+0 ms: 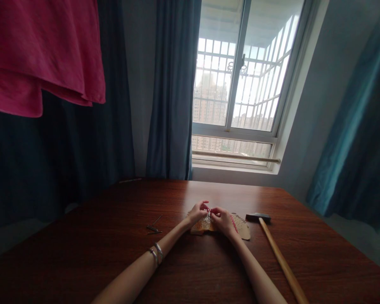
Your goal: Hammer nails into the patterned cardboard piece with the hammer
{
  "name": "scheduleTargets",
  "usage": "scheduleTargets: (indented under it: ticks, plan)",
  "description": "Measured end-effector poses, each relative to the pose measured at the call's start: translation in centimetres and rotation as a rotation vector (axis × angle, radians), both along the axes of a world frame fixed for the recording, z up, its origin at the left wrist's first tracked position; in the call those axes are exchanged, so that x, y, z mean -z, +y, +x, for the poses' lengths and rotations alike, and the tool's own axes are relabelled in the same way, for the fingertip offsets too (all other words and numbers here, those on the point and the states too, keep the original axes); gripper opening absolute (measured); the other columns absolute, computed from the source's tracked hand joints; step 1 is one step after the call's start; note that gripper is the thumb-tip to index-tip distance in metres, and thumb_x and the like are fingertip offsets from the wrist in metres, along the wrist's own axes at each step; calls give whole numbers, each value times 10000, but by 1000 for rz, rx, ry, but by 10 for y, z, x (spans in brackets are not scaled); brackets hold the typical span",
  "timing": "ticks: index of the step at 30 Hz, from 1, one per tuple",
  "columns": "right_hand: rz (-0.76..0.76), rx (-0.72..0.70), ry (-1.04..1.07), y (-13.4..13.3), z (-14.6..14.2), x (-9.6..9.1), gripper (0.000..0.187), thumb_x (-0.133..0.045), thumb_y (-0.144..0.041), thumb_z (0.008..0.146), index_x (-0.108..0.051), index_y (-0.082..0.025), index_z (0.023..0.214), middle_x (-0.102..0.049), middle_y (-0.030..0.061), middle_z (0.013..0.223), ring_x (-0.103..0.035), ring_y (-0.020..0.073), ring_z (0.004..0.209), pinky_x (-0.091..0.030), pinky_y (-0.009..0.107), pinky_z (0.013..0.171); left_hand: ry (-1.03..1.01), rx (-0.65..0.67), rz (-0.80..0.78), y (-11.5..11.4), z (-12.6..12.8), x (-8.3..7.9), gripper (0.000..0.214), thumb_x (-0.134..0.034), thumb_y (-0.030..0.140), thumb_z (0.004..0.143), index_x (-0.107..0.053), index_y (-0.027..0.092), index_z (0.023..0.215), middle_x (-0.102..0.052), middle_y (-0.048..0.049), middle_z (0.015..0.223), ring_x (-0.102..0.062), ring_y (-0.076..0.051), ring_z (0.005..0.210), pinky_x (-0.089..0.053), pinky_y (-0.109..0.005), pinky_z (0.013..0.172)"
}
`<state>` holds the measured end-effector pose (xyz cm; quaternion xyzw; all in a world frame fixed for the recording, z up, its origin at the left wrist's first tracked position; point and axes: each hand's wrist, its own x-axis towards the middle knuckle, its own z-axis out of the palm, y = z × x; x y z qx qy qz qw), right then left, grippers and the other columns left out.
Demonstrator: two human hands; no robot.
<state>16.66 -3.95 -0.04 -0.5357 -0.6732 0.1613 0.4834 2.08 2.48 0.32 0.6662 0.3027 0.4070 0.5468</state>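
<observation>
A tan, flat piece dotted with many small holes (pixel 243 229) lies on the table beneath both hands. Its right part carries a row of red thread or lacing (pixel 234 223). My left hand (pixel 196 213) is over the left part, with thumb and finger drawn together near the middle. Facing it, my right hand (pixel 221 220) is closed in a pinch, its fingertips almost meeting the left ones. Something small and pale shows between the fingertips, too small to name. The hands cover much of the piece's middle.
A hammer (pixel 281 261) with a wooden handle lies to the right on the brown table (pixel 114 253). Several thin metal tools (pixel 154 228) lie to the left. Behind the table are curtains (pixel 172 93) and a barred window (pixel 234 97). Pink cloth (pixel 47 55) hangs upper left.
</observation>
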Motion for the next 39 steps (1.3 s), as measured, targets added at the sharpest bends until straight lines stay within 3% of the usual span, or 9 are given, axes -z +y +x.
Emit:
scheduleTargets:
  ticks: [7,16,25,28,32,35,39]
  plan:
    - [14,42,-78,-6,6,-2,181,-530,-291,743,-672,-179,743,-676,35,741,-592,153,702,-440,244,657,127,-13,92,-12,2,-10,395,-668,209,594,-583,114,968,-630,-48,800,-592,-169,781,-458,-288,738]
    - [25,70,-150,-9,4,-6,151,-539,-239,740,-682,-195,741,-648,33,738,-569,148,699,-430,242,668,219,-40,243,-15,0,-9,243,-625,332,676,-657,133,811,-666,-38,802,-600,-154,780,-453,-238,728]
    - [7,73,-186,-12,2,-5,167,-522,-237,747,-682,-192,727,-631,20,721,-560,138,675,-421,237,653,232,-77,291,-12,2,-4,217,-616,324,678,-669,135,769,-667,-33,750,-599,-150,740,-455,-228,684]
    - [-12,62,-198,-16,4,-15,183,-521,-248,750,-691,-190,785,-650,31,764,-580,142,701,-432,236,666,235,-82,273,-13,2,-4,212,-612,315,676,-670,133,768,-669,-36,754,-600,-151,737,-456,-229,677]
    - [-30,89,-222,-33,27,-43,231,-515,-269,752,-681,-184,889,-659,61,891,-592,176,837,-429,266,765,224,-80,212,-13,3,-1,220,-614,306,662,-666,131,785,-675,-44,767,-608,-159,752,-462,-236,673]
    - [-116,254,-375,-68,57,-55,303,-478,-315,775,-665,-173,966,-648,94,950,-581,217,903,-405,313,833,209,-72,203,-11,3,1,216,-614,295,655,-664,129,784,-676,-48,771,-611,-160,753,-464,-237,677]
    - [-242,711,-562,-140,95,-36,400,-430,-325,797,-587,-146,1119,-594,154,1072,-576,267,916,-413,366,811,211,-71,214,-10,2,2,194,-602,281,666,-663,132,776,-675,-41,768,-611,-154,754,-466,-234,690]
